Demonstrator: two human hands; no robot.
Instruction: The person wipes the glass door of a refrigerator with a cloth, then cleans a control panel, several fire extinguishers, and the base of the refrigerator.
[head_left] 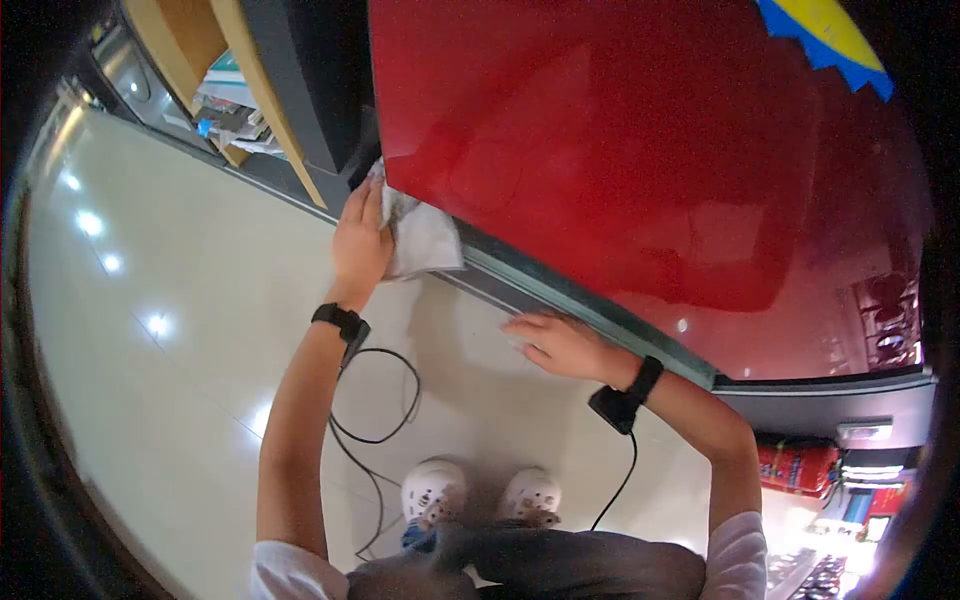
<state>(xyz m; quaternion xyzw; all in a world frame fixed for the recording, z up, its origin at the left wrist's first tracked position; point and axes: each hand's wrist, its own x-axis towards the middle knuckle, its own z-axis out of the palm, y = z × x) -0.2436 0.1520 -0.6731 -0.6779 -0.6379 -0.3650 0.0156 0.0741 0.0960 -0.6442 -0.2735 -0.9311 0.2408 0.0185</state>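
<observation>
My left hand (362, 240) is on a crumpled white cloth (425, 238), pressing it against the edge below the near-left corner of a glossy red panel (560, 150). Part of the cloth hangs down past the dark lower ledge. Some of the left fingertips are hidden by the cloth and the corner. My right hand (562, 345) is beside the greenish strip (580, 300) under the panel's front edge. Its fingers are a little bent and apart, slightly blurred, with nothing in them. Both wrists wear black straps with small boxes.
Papers and booklets (232, 100) fill a wooden shelf (262, 110) at upper left. A black cable (415, 405) loops over the shiny tiled floor (190, 260) near my white clogs (435, 490). A red bag-like item (798, 468) stands at right. A blue and yellow shape (835, 40) marks the panel.
</observation>
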